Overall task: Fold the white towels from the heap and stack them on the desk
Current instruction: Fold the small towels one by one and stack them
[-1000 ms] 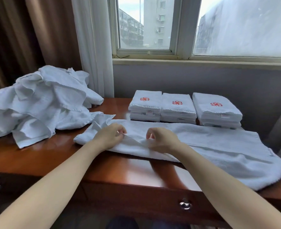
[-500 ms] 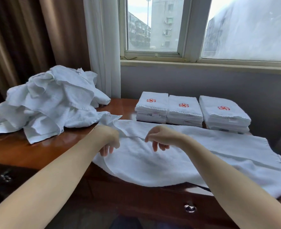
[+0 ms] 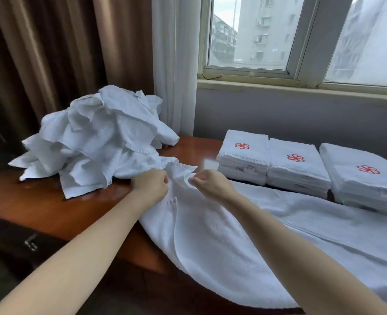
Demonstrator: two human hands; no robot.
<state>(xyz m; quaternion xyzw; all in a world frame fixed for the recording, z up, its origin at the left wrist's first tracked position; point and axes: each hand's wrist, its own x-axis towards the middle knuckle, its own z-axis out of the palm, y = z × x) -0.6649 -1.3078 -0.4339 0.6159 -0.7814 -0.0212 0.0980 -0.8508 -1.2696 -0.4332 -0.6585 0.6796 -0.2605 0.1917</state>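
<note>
A large white towel point(image 3: 245, 242) lies spread across the wooden desk point(image 3: 51, 208), its near edge hanging over the front. My left hand point(image 3: 150, 184) and my right hand point(image 3: 210, 181) each pinch the towel's far left end, close together. A rumpled heap of white towels point(image 3: 101, 142) sits at the left of the desk, just behind my left hand. Three stacks of folded towels with red flower logos point(image 3: 296, 164) stand in a row at the back right.
Brown curtains point(image 3: 51, 53) and a white sheer curtain hang behind the heap. A window and its sill point(image 3: 301, 85) run along the wall behind the stacks. A drawer handle point(image 3: 31, 243) shows below the desk's front edge at the left.
The towel's near edge has dropped over the desk front. Both hands have moved left and back along the towel to its end by the heap and taken hold there.
</note>
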